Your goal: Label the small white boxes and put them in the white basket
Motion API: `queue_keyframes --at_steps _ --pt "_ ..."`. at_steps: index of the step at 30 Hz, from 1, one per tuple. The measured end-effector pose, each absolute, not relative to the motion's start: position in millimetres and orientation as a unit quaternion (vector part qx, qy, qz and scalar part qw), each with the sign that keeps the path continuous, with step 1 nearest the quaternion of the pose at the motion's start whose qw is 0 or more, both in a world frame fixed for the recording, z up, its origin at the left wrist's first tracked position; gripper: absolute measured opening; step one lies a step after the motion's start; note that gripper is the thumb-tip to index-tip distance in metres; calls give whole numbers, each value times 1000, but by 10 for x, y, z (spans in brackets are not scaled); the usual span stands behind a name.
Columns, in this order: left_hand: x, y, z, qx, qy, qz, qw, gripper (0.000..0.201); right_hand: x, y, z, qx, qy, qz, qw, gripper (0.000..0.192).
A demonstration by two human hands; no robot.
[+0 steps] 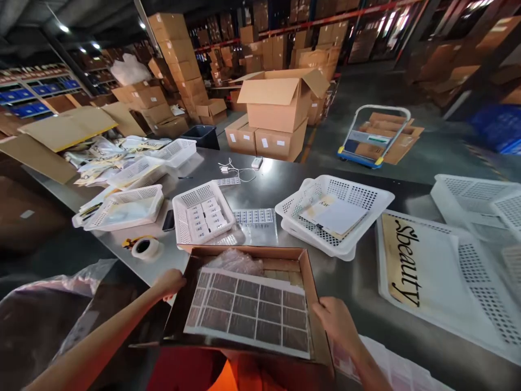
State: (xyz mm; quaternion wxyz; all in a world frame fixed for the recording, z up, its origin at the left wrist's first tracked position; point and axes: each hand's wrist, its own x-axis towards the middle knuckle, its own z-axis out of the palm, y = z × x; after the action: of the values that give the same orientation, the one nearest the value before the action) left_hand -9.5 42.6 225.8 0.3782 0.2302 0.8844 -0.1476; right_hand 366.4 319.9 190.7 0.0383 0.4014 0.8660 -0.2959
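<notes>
Both of my hands grip an open cardboard box (312, 288) by its opposite side walls, close to my body at the table's near edge. My left hand (169, 283) is closed on the left wall, and my right hand (336, 317) is closed on the right wall. Inside the box lies a sheet of dark printed labels (248, 309) in a white grid. Behind it some clear bubble wrap (236, 263) is bunched up. Just beyond the box stands a white perforated basket (183, 222) with small white boxes (205, 220) in it.
The metal table (260, 239) also bears label sheets (254, 216), a tape roll (145, 248), a phone (168, 220) and stacked white baskets (366, 198). At right, a basket holds a "beauty" bag (407, 260). Cartons (280, 138) and a blue trolley (362, 155) stand beyond.
</notes>
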Motion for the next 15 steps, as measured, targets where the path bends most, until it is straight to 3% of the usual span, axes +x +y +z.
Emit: queue_keyframes --at_steps 7,15 --pt "13 407 2131 165 891 -139 398 34 3681 3328 1757 404 827 -390 18 41" --pt "-237 178 2252 73 896 -38 437 36 3701 3281 1622 410 785 -465 -15 38"
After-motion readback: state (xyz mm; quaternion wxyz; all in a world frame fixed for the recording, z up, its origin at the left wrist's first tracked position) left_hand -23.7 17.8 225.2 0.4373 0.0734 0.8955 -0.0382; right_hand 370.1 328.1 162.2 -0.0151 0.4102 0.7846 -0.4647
